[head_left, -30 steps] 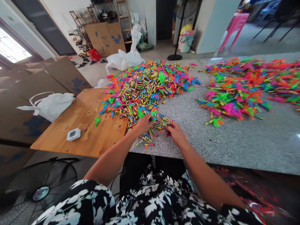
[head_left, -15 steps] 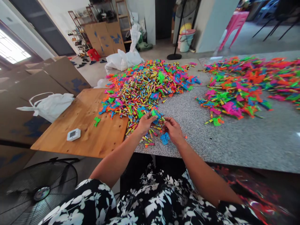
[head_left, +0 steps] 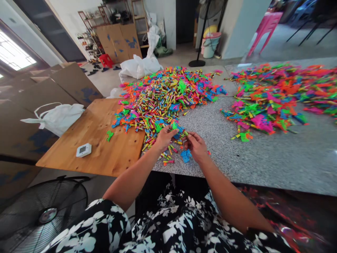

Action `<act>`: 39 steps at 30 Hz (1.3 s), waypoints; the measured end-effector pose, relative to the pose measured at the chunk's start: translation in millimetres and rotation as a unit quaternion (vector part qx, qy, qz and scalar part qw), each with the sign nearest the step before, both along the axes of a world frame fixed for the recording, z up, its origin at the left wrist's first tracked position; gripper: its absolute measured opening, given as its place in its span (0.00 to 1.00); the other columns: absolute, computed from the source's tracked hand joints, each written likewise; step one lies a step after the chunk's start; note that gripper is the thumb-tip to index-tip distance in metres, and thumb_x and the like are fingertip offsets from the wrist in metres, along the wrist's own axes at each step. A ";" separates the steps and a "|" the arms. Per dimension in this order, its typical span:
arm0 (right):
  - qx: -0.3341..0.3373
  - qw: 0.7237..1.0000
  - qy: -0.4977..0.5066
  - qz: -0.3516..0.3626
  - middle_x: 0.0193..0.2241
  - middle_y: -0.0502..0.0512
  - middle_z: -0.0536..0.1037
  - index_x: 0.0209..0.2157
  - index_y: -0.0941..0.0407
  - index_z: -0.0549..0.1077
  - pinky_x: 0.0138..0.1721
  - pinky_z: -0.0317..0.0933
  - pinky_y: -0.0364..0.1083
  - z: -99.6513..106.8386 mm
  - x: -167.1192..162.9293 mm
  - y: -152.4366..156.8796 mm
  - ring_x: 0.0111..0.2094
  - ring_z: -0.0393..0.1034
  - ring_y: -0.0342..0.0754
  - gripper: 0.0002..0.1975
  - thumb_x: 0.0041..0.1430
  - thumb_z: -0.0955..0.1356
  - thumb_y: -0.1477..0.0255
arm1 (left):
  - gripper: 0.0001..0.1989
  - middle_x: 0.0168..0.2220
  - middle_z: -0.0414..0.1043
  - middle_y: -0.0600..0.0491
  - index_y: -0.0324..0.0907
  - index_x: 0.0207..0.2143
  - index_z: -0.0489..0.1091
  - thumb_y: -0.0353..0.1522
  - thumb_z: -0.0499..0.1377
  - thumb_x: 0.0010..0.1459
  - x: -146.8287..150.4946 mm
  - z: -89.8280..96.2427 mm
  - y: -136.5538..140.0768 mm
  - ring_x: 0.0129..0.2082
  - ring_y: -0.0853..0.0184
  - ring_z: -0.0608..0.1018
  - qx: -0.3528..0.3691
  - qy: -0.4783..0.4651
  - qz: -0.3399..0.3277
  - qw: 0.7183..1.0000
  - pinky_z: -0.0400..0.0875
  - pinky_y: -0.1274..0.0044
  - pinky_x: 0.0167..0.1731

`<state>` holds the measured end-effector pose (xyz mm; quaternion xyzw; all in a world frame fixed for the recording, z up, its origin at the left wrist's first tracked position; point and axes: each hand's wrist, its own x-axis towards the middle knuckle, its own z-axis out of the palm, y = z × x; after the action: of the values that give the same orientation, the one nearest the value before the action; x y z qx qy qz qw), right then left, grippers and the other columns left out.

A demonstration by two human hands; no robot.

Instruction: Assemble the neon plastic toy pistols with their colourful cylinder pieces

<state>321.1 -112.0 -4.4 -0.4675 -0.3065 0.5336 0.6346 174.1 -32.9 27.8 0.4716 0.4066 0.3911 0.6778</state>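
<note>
My left hand (head_left: 165, 137) is closed on a small green plastic toy gun (head_left: 174, 125), at the near edge of the big heap. Just to its right, my right hand (head_left: 195, 144) pinches a thin yellow-green tube (head_left: 185, 133) by its end. The tube meets the gun or lies close against it; which one, I cannot make out. Below the hands, blue gun-shaped pieces (head_left: 186, 155) lie on the speckled stone table (head_left: 221, 158). Loose printed tubes (head_left: 170, 161) are scattered beside my left wrist. Behind spreads the heap of colourful tubes and gun pieces (head_left: 165, 89).
A second heap (head_left: 265, 102) of gun pieces with tubes covers the table's right. On the wooden board (head_left: 92, 130) at left are a white digital device (head_left: 84, 150), a green piece (head_left: 109, 135) and a white bag (head_left: 59, 117). A black fan (head_left: 48, 214) stands low left.
The tube and my right fingers have shifted very slightly beside the green toy gun. Both hands keep their grip, and the whole view has drifted a little.
</note>
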 end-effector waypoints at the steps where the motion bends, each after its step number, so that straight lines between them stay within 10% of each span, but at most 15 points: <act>1: 0.000 1.000 -0.006 -0.001 0.33 0.48 0.81 0.44 0.50 0.72 0.25 0.66 0.46 0.1 0.3 0.0 0.21 0.66 0.43 0.24 0.53 0.74 0.50 | 0.25 0.31 0.78 0.55 0.40 0.36 0.69 0.45 0.75 0.48 0.4 -0.4 -0.2 0.30 0.68 0.81 0.001 0.002 0.000 1.000 0.77 0.76 0.34; 11: 0.032 0.987 -0.156 0.014 0.25 0.48 0.78 0.42 0.50 0.72 0.21 0.61 0.45 9.2 0.6 -5.7 0.18 0.65 0.44 0.19 0.58 0.73 0.52 | 0.16 0.30 0.73 0.58 0.41 0.37 0.70 0.39 0.71 0.55 18.6 -6.3 -12.8 0.29 0.73 0.75 0.026 0.008 0.099 0.995 0.73 0.80 0.33; 17: -0.070 0.982 -0.176 -0.002 0.24 0.49 0.78 0.37 0.53 0.73 0.18 0.61 0.43 4.9 38.1 3.7 0.16 0.65 0.42 0.18 0.55 0.74 0.55 | 0.13 0.37 0.77 0.51 0.42 0.41 0.70 0.43 0.63 0.65 26.5 -11.6 -23.1 0.35 0.65 0.79 0.042 0.164 0.035 0.985 0.77 0.73 0.38; 23: -0.059 0.960 -0.081 -0.261 0.43 0.53 0.82 0.45 0.51 0.70 0.22 0.65 0.40 -8.2 93.7 33.1 0.24 0.74 0.41 0.18 0.62 0.66 0.54 | 0.25 0.48 0.79 0.40 0.43 0.45 0.75 0.51 0.70 0.55 15.1 -18.6 -44.7 0.51 0.44 0.80 0.249 0.534 -0.148 0.794 0.74 0.60 0.51; 26: -0.095 0.942 -0.288 -0.145 0.45 0.58 0.83 0.46 0.54 0.75 0.31 0.70 0.43 -17.7 86.5 44.0 0.32 0.78 0.46 0.14 0.65 0.66 0.60 | 0.22 0.50 0.78 0.40 0.43 0.46 0.76 0.48 0.67 0.59 17.8 -20.3 -51.1 0.52 0.46 0.80 0.279 0.567 -0.204 0.748 0.74 0.63 0.51; 29: -0.125 0.832 -0.541 -0.003 0.49 0.63 0.81 0.45 0.57 0.81 0.50 0.69 0.46 -24.7 67.9 53.2 0.47 0.78 0.52 0.11 0.65 0.68 0.68 | 0.16 0.50 0.78 0.42 0.43 0.46 0.76 0.43 0.65 0.62 22.8 -20.2 -50.2 0.52 0.50 0.80 0.286 0.581 -0.227 0.728 0.74 0.66 0.51; 34: -0.155 0.729 -0.663 0.067 0.49 0.63 0.81 0.43 0.55 0.84 0.48 0.65 0.45 -26.1 56.6 66.6 0.47 0.77 0.52 0.12 0.67 0.68 0.68 | 0.06 0.40 0.80 0.49 0.43 0.40 0.75 0.32 0.64 0.59 17.3 -19.6 -34.1 0.44 0.58 0.81 0.223 0.532 -0.175 0.798 0.74 0.70 0.46; 39: -0.198 0.833 -0.512 0.063 0.21 0.51 0.75 0.28 0.56 0.78 0.30 0.60 0.43 -20.1 65.7 63.4 0.27 0.72 0.48 0.08 0.59 0.72 0.67 | 0.08 0.32 0.76 0.55 0.41 0.36 0.71 0.31 0.68 0.57 -2.2 -18.2 -11.4 0.31 0.67 0.79 0.051 0.250 -0.066 0.965 0.76 0.75 0.36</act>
<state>386.8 -48.6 -24.5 -0.7695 -0.5042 0.3059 0.2452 171.9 -44.4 9.7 0.6141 0.5106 0.2359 0.5536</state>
